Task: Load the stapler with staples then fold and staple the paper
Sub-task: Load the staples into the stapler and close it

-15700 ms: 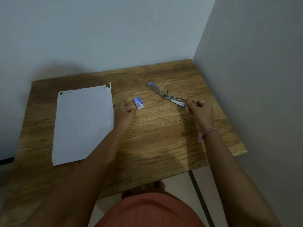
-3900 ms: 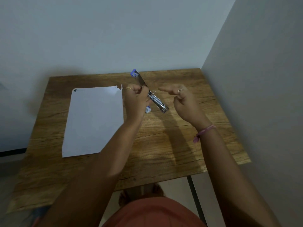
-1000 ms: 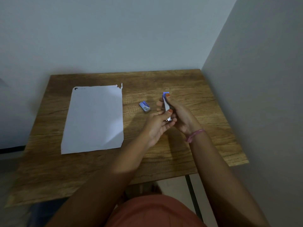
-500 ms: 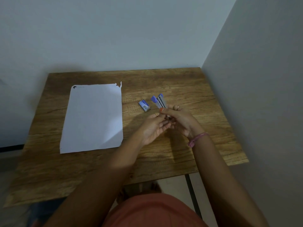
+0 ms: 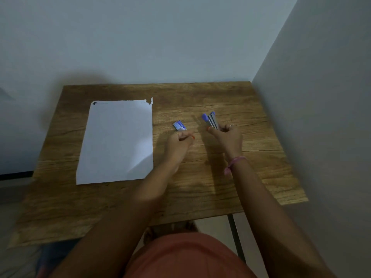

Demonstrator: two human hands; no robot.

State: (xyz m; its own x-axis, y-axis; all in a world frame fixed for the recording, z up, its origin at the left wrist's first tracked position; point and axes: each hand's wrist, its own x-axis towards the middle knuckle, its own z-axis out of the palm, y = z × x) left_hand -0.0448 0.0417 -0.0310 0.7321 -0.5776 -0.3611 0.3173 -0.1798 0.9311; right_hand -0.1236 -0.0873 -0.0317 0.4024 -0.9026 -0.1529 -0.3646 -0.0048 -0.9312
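Observation:
My right hand (image 5: 227, 137) grips the near end of a silver stapler (image 5: 211, 120) with blue tips. The stapler points away from me, its two arms slightly parted. My left hand (image 5: 179, 142) hovers over the table just left of it, fingers curled with the fingertips pinched together; whether it holds anything I cannot tell. A small blue-and-white staple box (image 5: 179, 125) lies on the wood just beyond my left hand. A white sheet of paper (image 5: 117, 141) with a torn far-right corner lies flat on the table's left half.
The wooden table (image 5: 220, 187) stands in a corner, with a wall behind it and another along its right edge. A metal table leg (image 5: 235, 235) shows below the front edge. My orange clothing fills the bottom of the view.
My left hand has let go of the stapler and moved left, toward the staple box. My right hand keeps the stapler and has shifted slightly right.

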